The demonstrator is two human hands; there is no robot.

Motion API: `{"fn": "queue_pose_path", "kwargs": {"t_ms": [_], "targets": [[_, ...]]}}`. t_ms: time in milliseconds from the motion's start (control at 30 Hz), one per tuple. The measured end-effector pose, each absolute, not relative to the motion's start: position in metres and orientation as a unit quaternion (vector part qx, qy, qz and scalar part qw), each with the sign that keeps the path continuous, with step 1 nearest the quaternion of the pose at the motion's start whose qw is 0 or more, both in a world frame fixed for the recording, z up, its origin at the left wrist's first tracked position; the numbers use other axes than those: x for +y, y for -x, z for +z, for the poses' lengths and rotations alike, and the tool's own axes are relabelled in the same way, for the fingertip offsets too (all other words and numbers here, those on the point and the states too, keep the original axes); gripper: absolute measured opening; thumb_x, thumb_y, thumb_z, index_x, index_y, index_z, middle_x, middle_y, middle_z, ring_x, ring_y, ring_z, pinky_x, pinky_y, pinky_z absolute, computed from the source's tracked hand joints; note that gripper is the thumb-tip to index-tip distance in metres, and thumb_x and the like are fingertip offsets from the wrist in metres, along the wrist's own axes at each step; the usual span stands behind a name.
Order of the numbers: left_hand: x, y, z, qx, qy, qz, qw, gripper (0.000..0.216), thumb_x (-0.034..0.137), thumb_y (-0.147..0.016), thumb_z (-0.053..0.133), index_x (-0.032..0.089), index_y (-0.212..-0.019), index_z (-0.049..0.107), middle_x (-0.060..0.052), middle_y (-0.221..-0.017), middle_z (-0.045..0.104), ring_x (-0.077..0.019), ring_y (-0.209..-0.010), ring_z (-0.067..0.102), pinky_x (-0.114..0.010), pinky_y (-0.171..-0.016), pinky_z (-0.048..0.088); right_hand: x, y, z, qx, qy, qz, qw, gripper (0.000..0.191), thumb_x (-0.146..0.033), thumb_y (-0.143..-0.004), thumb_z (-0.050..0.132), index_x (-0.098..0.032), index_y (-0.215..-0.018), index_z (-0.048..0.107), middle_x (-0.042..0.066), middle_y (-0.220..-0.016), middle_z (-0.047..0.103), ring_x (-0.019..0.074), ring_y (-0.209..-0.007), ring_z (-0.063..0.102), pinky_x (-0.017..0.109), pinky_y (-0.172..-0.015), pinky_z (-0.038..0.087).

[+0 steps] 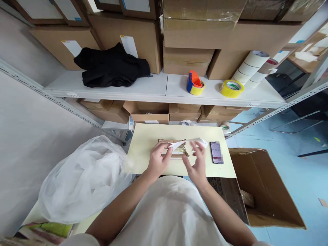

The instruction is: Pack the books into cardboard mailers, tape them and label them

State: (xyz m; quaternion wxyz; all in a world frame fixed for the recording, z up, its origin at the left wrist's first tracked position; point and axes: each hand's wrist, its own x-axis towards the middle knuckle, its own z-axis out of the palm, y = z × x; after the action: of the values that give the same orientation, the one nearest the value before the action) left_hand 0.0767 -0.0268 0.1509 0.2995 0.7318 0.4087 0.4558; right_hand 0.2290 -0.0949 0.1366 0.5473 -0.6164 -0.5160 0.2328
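Note:
My left hand [159, 160] pinches one end of a white paper piece [176, 144], possibly a label, between thumb and fingers. Its far end curls up behind the fingers of my right hand [196, 162]. That hand is slightly blurred, with thumb and fingers spread apart, close to the paper. Below both hands a small cardboard package [167, 140] with shiny clear tape lies on the pale yellow tabletop [143, 136]; the hands and paper hide part of it.
A phone [216, 152] lies to the right on the tabletop. An open carton [266, 184] stands on the floor at right; a translucent bag [84, 177] bulges at left. The shelf [153, 89] ahead carries a tape dispenser [195, 83], a yellow tape roll [232, 88] and black cloth [112, 66].

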Motion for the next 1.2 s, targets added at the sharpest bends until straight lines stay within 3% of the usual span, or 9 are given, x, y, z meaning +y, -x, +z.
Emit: {"fn": "queue_pose_path", "kwargs": {"t_ms": [100,233,367,567,667,733,900,1200], "targets": [[-0.02,-0.073,0.152,0.415,-0.721,0.407,0.378,0.018,0.032,-0.086,0.052,0.019,-0.079,0.061,-0.005,-0.082,0.064,-0.0162,-0.078,0.06,-0.027,-0.072,0.048,-0.088,-0.25,0.13,-0.443,0.676,0.135,0.573,0.072,-0.041,-0.076,0.064,-0.027,-0.138,0.031,0.013,-0.135,0.034,0.0251,-0.109,0.044,0.044,-0.09,0.039],[-0.016,-0.072,0.147,0.436,-0.694,0.36,0.446,0.02,0.036,-0.084,0.054,0.018,-0.076,0.059,-0.003,-0.075,0.061,-0.0143,-0.071,0.057,-0.025,-0.066,0.047,-0.081,-0.269,0.119,-0.438,0.659,0.194,0.579,0.05,-0.039,-0.08,0.058,-0.023,-0.125,0.045,0.009,-0.111,0.055,0.0221,-0.099,0.051,0.041,-0.09,0.039],[-0.02,-0.07,0.133,0.451,-0.646,0.324,0.524,0.021,0.037,-0.081,0.057,0.017,-0.075,0.058,0.0,-0.069,0.058,-0.0118,-0.064,0.054,-0.022,-0.06,0.045,-0.085,-0.276,0.106,-0.387,0.665,0.272,0.578,0.024,-0.04,-0.083,0.056,-0.021,-0.098,0.057,0.004,-0.089,0.059,0.0189,-0.084,0.055,0.034,-0.079,0.042],[-0.033,-0.059,0.097,0.532,-0.576,0.301,0.543,0.021,0.037,-0.074,0.064,0.017,-0.069,0.062,0.0,-0.064,0.062,-0.0119,-0.06,0.056,-0.024,-0.059,0.045,-0.104,-0.27,0.072,-0.332,0.699,0.358,0.522,0.026,-0.045,-0.077,0.062,-0.02,-0.077,0.059,0.0,-0.068,0.058,0.015,-0.063,0.05,0.028,-0.062,0.041],[-0.034,-0.055,0.074,0.568,-0.515,0.317,0.558,0.027,0.037,-0.07,0.069,0.017,-0.087,0.066,-0.001,-0.07,0.067,-0.0143,-0.065,0.062,-0.027,-0.065,0.049,-0.106,-0.265,0.052,-0.313,0.711,0.388,0.495,0.03,-0.048,-0.075,0.063,-0.019,-0.074,0.059,-0.001,-0.063,0.057,0.0133,-0.058,0.048,0.026,-0.059,0.04],[-0.028,-0.052,0.06,0.593,-0.489,0.319,0.555,0.039,0.036,-0.067,0.071,0.016,-0.098,0.062,-0.002,-0.071,0.069,-0.0155,-0.068,0.065,-0.028,-0.067,0.05,-0.1,-0.263,0.041,-0.307,0.72,0.407,0.47,0.032,-0.05,-0.074,0.063,-0.017,-0.075,0.06,0.0,-0.063,0.058,0.0128,-0.057,0.048,0.026,-0.057,0.04],[0.007,-0.05,0.035,0.663,-0.512,0.255,0.482,0.047,0.035,-0.065,0.072,0.018,-0.104,0.052,0.0,-0.071,0.069,-0.0157,-0.067,0.066,-0.028,-0.067,0.049,-0.067,-0.262,0.025,-0.362,0.746,0.397,0.393,0.034,-0.05,-0.077,0.057,-0.017,-0.076,0.064,0.002,-0.064,0.063,0.0146,-0.057,0.053,0.026,-0.057,0.041],[0.047,-0.061,0.024,0.692,-0.622,0.132,0.343,0.046,0.031,-0.071,0.068,0.021,-0.11,0.046,0.0,-0.078,0.072,-0.0197,-0.087,0.067,-0.03,-0.076,0.048,-0.025,-0.26,0.017,-0.442,0.825,0.287,0.205,0.024,-0.039,-0.081,0.054,-0.021,-0.087,0.069,0.005,-0.083,0.073,0.0194,-0.074,0.065,0.027,-0.063,0.043]]}}
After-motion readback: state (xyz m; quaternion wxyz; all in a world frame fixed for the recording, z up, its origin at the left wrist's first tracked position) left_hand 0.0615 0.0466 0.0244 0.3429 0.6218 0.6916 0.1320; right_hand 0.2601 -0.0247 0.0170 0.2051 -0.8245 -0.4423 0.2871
